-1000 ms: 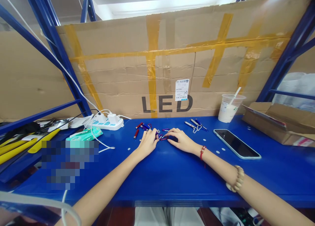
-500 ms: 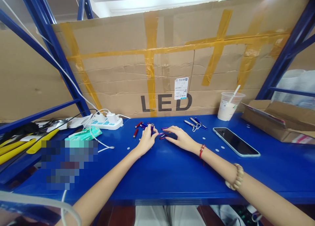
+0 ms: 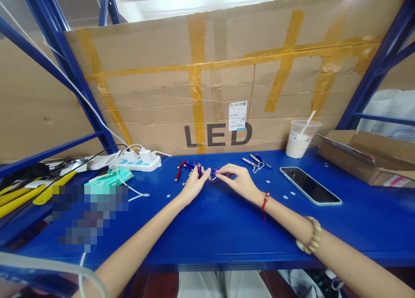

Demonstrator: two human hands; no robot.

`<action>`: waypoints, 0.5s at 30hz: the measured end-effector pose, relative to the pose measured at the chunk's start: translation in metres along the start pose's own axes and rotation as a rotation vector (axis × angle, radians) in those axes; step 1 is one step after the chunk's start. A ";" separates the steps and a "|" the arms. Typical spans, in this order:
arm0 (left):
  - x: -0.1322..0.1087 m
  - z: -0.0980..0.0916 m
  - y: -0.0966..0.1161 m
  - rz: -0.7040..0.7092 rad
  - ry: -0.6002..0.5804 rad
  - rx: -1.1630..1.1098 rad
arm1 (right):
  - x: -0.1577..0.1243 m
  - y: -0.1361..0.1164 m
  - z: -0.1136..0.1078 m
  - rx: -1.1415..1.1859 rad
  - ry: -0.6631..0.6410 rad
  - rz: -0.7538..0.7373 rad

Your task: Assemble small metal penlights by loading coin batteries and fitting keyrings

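Observation:
Both my hands rest on a blue shelf [image 3: 227, 229] among several small keychain flashlights. My left hand [image 3: 193, 183] has its fingers curled round a purple keychain flashlight [image 3: 199, 170] that sticks up between them. My right hand [image 3: 238, 180] pinches a small purple piece with a red clip [image 3: 216, 175] close to the left fingertips. Loose red and purple flashlights [image 3: 181, 168] lie just left of my left hand. Silver and blue ones with clips [image 3: 256, 161] lie to the right, beyond my right hand.
A taped cardboard sheet marked LED [image 3: 220, 86] stands behind. A white power strip [image 3: 141, 161] with cables and a green packet [image 3: 108, 177] lie left. A plastic cup with a straw [image 3: 300, 138], a phone [image 3: 309, 185] and an open carton [image 3: 366, 157] sit right. Yellow-handled tools [image 3: 22, 194] lie far left.
My left hand has lifted a purple flashlight off the shelf. My right hand has risen from lying flat into a pinch on a small piece beside it.

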State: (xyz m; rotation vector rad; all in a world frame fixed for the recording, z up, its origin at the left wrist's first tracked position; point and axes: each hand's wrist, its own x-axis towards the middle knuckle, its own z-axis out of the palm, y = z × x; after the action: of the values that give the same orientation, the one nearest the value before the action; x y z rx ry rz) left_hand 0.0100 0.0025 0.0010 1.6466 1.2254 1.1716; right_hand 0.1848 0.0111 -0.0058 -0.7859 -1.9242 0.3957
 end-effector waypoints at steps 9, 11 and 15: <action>0.001 0.002 0.001 0.029 -0.080 -0.126 | 0.000 0.003 -0.001 0.022 -0.058 -0.110; 0.001 0.000 0.000 0.065 -0.052 -0.104 | 0.000 0.004 -0.002 -0.002 -0.058 -0.141; -0.001 -0.001 0.000 0.164 -0.084 -0.079 | 0.000 0.006 -0.005 -0.142 -0.114 -0.226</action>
State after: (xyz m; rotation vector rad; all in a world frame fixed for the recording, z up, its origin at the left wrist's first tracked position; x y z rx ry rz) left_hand 0.0088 0.0016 0.0010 1.7444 0.9958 1.2209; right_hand 0.1914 0.0155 -0.0070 -0.6387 -2.1397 0.1698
